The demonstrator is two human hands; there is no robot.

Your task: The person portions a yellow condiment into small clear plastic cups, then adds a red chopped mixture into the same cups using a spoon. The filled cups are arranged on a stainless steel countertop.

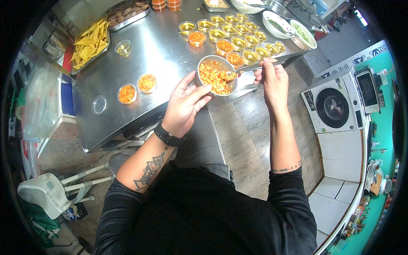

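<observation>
My left hand (188,103) holds a round bowl (216,92) tilted over the table's front edge, its thumb on the rim. Chopped orange-red chili (212,75) fills much of the bowl. In my right hand (272,75) is the handle of a metal spoon (250,67), whose tip lies in the chili. Just beyond the bowl stand rows of small clear plastic cups (238,42) with yellow liquid. A few of the nearer ones, such as one cup (235,59), carry chopped chili on top. Two more chili-filled cups (127,94) (147,83) stand to the left.
A steel table (159,57) bears a tray of yellow tortilla chips (91,41), a tray of browned meat (127,14), a cup of liquid (123,48) and a clear lid (99,105). Bowls of chopped greens (301,34) stand at the right end. A white step stool (47,194) is on the floor.
</observation>
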